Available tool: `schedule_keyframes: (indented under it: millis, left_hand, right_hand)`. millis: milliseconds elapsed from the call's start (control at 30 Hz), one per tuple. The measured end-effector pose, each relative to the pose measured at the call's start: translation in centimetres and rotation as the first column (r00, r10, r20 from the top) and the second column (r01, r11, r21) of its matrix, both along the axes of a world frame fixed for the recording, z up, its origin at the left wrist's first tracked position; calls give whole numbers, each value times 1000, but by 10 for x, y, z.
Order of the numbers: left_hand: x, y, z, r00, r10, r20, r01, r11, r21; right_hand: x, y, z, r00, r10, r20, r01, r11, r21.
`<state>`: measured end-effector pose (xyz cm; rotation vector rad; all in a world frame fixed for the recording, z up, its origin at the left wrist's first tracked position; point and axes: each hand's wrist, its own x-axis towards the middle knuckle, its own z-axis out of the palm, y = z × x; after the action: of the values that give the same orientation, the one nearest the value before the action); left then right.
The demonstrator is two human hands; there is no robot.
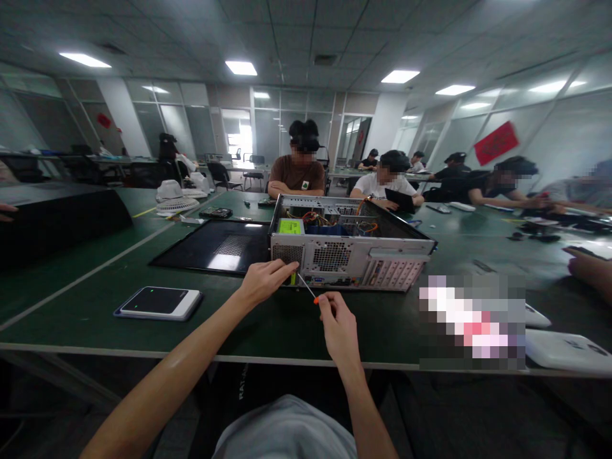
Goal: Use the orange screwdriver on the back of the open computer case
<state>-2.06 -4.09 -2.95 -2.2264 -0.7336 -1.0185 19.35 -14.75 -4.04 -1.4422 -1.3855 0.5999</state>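
Black panel (227, 247) lies at PC case (356, 245)'s 9 o'clock, fan (173, 199) ~10, flat device (160, 302) ~8. R grip (338, 319) wrapped round screwdriver (316, 299); L grip (262, 280) bent at case rear, can't tell if holding.

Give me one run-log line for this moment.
Left hand: at computer case rear, near screwdriver tip | Right hand: holding screwdriver | Case: open side up on table | Black panel: left of case

Light: white rectangular ceiling panels (241, 68) are glowing high beyond the bare left hand (261, 282); overall exposure is running dim. Glare: the glossy black flat sheet (194, 245) left of that hand is reflecting white. Shadow: gloom is filling beneath the green tabletop (268, 341). Edges: far rightward, shapes are stretching, softening; a blocky pixel mosaic (473, 322) is masking detail.
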Motion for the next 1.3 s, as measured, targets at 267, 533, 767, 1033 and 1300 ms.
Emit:
schedule_keyframes:
  millis: [267, 533, 767, 1033, 1300]
  left_hand:
    - [-3, -5, 5, 994, 8, -114, 10, 988, 151]
    - [-6, -7, 6, 977, 62, -206, -34, 990, 136]
    - [-24, -15, 26, 962, -34, -271, 82, 982, 170]
    - [-44, -11, 6, 961, -42, -273, 101, 974, 204]
    - [-48, -3, -9, 981, -51, -189, 78, 988, 137]
  right_hand:
    - [2, -2, -1, 999, -12, -32, 12, 1000, -1]
    - [6, -3, -4, 998, -24, -58, 25, 1000, 18]
    - [6, 3, -4, 997, 7, -78, 1, 995, 102]
    - [-5, -5, 8, 997, -26, 66, 15, 986, 167]
    - [-30, -23, -8, 991, 112, -75, -87, 955, 283]
